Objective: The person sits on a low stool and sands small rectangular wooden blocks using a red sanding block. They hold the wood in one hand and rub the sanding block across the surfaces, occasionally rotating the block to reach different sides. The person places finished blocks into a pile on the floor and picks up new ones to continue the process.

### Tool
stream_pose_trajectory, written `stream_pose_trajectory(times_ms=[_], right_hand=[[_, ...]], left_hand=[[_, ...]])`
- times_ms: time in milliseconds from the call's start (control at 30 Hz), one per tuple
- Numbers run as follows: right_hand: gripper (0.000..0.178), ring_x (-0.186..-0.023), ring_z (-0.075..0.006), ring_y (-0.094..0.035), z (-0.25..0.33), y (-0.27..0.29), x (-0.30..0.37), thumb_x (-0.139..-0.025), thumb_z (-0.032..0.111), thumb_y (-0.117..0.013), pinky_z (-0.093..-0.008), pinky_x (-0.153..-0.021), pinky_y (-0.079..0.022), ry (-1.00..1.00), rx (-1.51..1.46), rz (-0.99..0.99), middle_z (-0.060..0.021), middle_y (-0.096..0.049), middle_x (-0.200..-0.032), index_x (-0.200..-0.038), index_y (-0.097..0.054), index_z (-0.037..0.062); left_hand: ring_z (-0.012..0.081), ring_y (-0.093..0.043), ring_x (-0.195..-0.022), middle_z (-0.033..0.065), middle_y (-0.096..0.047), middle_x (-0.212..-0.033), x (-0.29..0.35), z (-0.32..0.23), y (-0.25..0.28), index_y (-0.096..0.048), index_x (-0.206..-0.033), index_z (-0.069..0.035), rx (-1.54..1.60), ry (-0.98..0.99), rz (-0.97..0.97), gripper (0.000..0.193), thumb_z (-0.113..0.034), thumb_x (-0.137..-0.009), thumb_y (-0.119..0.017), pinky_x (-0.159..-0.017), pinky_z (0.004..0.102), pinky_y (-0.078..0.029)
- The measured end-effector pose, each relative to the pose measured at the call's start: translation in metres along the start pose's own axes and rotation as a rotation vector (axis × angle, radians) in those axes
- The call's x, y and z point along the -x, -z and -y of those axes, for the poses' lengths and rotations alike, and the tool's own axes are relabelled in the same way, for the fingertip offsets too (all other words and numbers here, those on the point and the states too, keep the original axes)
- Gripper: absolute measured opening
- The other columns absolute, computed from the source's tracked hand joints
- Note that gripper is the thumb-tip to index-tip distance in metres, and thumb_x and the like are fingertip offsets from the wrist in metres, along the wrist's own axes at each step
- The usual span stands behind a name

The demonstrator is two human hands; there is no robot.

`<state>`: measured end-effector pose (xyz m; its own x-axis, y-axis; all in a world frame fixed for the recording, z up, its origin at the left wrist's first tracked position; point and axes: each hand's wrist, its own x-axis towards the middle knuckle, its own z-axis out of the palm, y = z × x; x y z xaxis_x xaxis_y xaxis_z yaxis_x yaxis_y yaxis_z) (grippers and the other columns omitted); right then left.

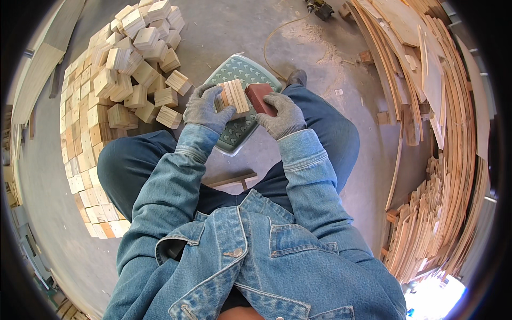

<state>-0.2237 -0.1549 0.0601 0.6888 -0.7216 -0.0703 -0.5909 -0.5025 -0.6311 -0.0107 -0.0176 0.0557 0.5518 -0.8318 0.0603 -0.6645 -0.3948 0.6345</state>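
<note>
My left hand [208, 109], in a grey glove, is closed around a light wooden block [233, 97] with layered grain on its face. In my right hand [282, 114], gloved the same way, is a reddish-brown sanding block [259, 99]. The two blocks are held close together, the red one just right of the wooden one. Under both hands stands a green plastic stool [234, 136] with a patterned top and a pale rim, between my knees. Part of its top is hidden by my hands and the blocks.
To the left, many wooden blocks are set in neat rows [80, 136], with a loose heap [141, 69] beside them. Long boards and strips [453, 106] are stacked on the right. A power tool [320, 9] with a thin hose lies on the floor ahead, near scattered sawdust.
</note>
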Motion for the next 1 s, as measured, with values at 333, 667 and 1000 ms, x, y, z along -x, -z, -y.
stream_pose_trajectory(times_ms=[333,667,1000], right_hand=[[0.070,-0.143,-0.0328,-0.058,0.008,0.004,0.000,-0.084,0.033,-0.093,-0.0409,-0.124,-0.045,-0.052,0.022,0.036,-0.0193,-0.061,-0.153,-0.143,-0.067,0.0044],[0.068,-0.142,-0.0337,-0.059,0.006,0.004,0.001,-0.084,0.032,-0.092,-0.0414,-0.123,-0.045,-0.027,0.012,0.016,-0.0191,-0.062,-0.152,-0.142,-0.068,0.0042],[0.067,-0.143,-0.0332,-0.059,0.004,0.003,0.001,-0.084,0.030,-0.091,-0.0413,-0.123,-0.045,-0.022,0.011,0.016,-0.0190,-0.062,-0.152,-0.142,-0.068,0.0042]], left_hand=[[0.0359,-0.063,-0.133,0.0184,-0.065,-0.141,0.003,-0.006,0.011,-0.072,-0.134,-0.007,-0.020,0.003,0.036,0.060,-0.035,-0.083,-0.091,-0.115,0.0465,-0.052],[0.0345,-0.071,-0.122,0.0186,-0.069,-0.135,0.004,-0.005,0.015,-0.074,-0.128,-0.006,0.034,-0.067,-0.002,0.048,-0.029,-0.088,-0.087,-0.106,0.0433,-0.058],[0.0278,-0.080,-0.093,0.0141,-0.080,-0.101,0.004,-0.006,0.016,-0.074,-0.128,-0.008,-0.018,-0.063,0.047,0.039,-0.026,-0.094,-0.083,-0.086,0.0414,-0.063]])
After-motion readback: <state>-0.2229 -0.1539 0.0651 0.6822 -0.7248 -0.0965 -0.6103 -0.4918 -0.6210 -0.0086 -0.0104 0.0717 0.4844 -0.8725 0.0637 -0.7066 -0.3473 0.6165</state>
